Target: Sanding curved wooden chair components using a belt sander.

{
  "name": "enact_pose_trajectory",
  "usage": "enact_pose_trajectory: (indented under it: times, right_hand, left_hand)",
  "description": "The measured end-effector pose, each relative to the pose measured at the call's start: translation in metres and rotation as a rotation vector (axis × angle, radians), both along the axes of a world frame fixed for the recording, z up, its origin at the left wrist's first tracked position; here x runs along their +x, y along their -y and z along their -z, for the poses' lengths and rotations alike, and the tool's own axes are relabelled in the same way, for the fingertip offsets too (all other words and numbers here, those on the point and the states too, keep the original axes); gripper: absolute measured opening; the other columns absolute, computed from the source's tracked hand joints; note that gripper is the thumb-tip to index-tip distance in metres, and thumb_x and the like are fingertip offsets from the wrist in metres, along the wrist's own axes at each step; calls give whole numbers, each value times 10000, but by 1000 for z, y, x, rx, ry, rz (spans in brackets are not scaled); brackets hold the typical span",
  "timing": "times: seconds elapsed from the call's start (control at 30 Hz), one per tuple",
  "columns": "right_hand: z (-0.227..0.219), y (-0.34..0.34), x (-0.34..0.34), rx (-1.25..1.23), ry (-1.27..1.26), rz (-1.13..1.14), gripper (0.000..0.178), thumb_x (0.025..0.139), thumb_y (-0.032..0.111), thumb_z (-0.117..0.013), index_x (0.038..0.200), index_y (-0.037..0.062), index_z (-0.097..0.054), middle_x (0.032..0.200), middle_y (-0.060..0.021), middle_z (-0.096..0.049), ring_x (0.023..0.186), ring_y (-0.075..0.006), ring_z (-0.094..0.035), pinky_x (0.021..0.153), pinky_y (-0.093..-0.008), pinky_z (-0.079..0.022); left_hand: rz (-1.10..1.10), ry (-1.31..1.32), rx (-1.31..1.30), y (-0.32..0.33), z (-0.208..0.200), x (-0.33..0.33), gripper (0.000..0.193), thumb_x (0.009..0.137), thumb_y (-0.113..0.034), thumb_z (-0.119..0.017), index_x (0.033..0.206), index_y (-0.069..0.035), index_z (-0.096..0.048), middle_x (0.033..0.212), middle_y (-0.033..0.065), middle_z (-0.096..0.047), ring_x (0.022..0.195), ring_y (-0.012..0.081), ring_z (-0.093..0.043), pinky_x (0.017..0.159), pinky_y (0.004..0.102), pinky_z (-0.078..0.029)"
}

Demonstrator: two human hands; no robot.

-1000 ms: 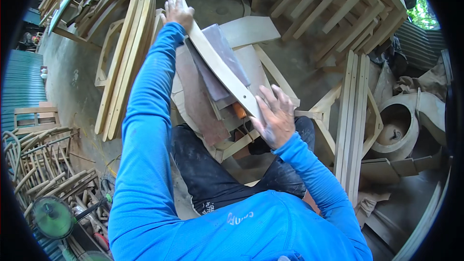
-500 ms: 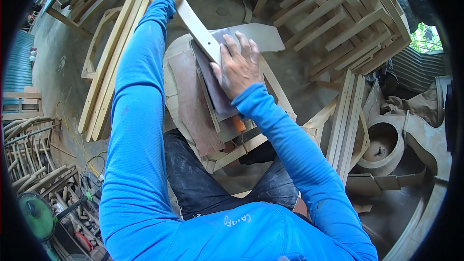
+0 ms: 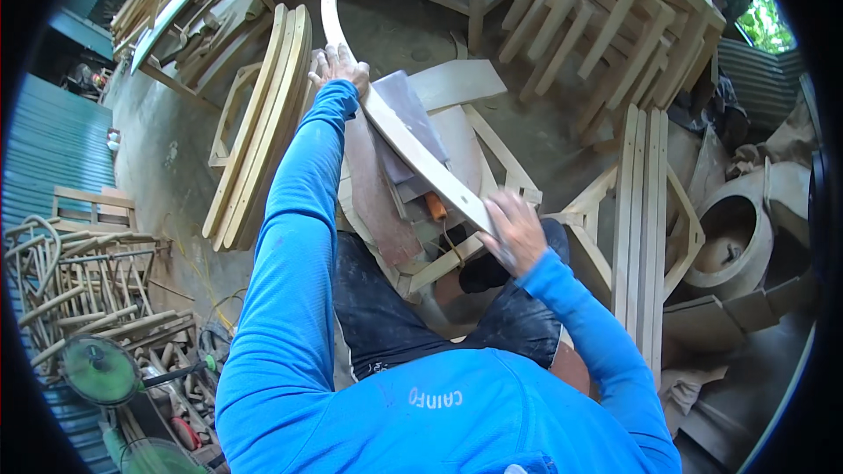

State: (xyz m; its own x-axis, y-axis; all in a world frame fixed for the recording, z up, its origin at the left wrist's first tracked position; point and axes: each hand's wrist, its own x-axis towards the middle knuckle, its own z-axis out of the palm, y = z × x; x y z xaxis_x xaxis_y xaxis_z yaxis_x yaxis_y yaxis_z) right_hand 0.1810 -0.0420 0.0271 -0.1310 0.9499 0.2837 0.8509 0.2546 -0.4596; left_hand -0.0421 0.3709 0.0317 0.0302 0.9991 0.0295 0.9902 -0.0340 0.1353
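A long, pale, curved wooden slat [image 3: 413, 147] runs slantwise from the far left toward my right knee. My left hand [image 3: 339, 70] is closed over its far part, with the tip sticking out beyond the fingers. At the near end my right hand [image 3: 518, 230] curls round the wood, slightly smeared by motion. A grey edge shows under that palm; I cannot make out what it is. Beneath the slat lie a purplish-grey sheet [image 3: 413, 110] and a worn brown board [image 3: 373, 184] on a wooden frame [image 3: 439, 269]. An orange handle [image 3: 435, 206] pokes out beside the sheet.
Long curved wooden rails [image 3: 263, 123] stand at the left, and more straight rails [image 3: 639, 237] at the right. Stacked wooden frames [image 3: 606, 26] fill the far right. A green fan [image 3: 101, 369] and piled wooden sticks [image 3: 97, 298] are at the lower left.
The slat has come nearer to me and swung so its near end lies farther right. My right hand has moved down and right to that end; the left hand has come nearer too.
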Motion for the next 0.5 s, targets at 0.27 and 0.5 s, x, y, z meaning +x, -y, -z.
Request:
enact_pose_trajectory:
  times: [0.27, 0.5]
  right_hand:
    - [13, 264, 110, -478, 129, 325, 473, 708, 69, -739, 1153, 132, -594, 1009, -103, -623, 949, -339, -619, 825, -460, -473]
    - [32, 426, 169, -785, 37, 325, 381, 595, 103, -742, 941, 112, -581, 817, -142, -614, 830, -407, -633, 711, -514, -486]
  left_hand:
    - [62, -41, 11, 75, -5, 10, 787, 949, -416, -460, 1649, -135, -234, 1734, 92, -162, 1604, 334, -101, 1261, 617, -100]
    - [85, 71, 33, 246, 21, 54, 823, 932, -407, -493, 1639, -82, -224, 1709, 190, -184, 1589, 377, -134, 1247, 635, -90]
